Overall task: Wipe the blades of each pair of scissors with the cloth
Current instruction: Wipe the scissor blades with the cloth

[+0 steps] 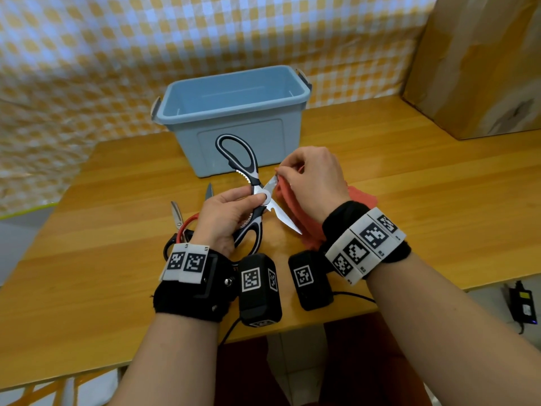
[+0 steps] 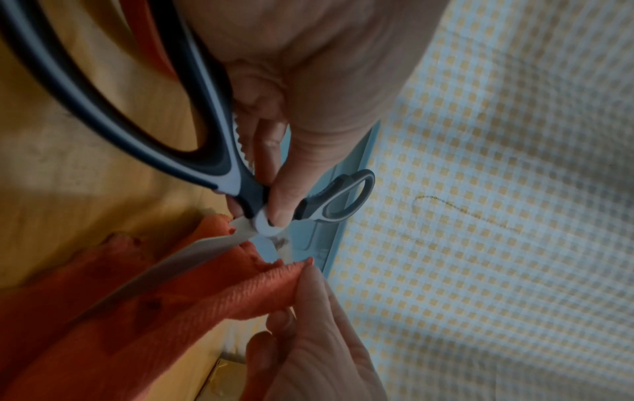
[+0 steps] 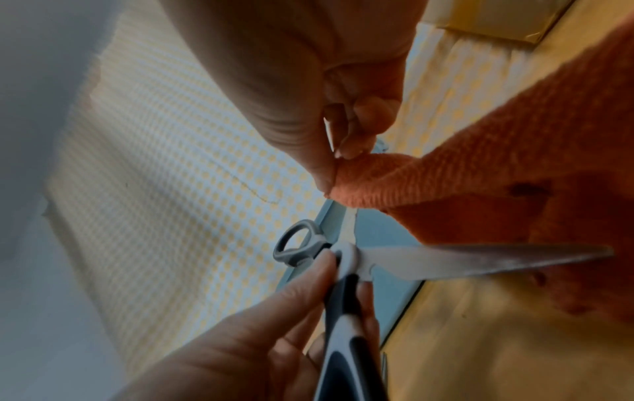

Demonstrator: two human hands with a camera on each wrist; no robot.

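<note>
Wood-grain table (image 1: 409,177) is carrying everything here, with a pale blue plastic bin (image 1: 234,112) standing open at its far side. Just in front of the bin, the orange cloth (image 1: 288,206) is hanging from the right hand (image 1: 316,180), whose thumb and fingertips are pinching its upper edge over 1 blade near that blade's tip. The black-and-white kitchen scissors (image 1: 251,194) are being held splayed wide above the table by the left hand (image 1: 225,218), its thumb pressing on the pivot and its fingers curling round the lower handle. Their second blade is pointing down toward the person, lying bare against the draped cloth. 2 smaller pairs (image 1: 187,221), 1 with red handles, are lying on the table behind the left wrist, apparently not yet being handled.

To wipe well, the cloth is probably best folded over the spine of the blade and drawn from pivot to tip, with fingers staying off the cutting edge and the left hand keeping the scissors spread and steady.
</note>
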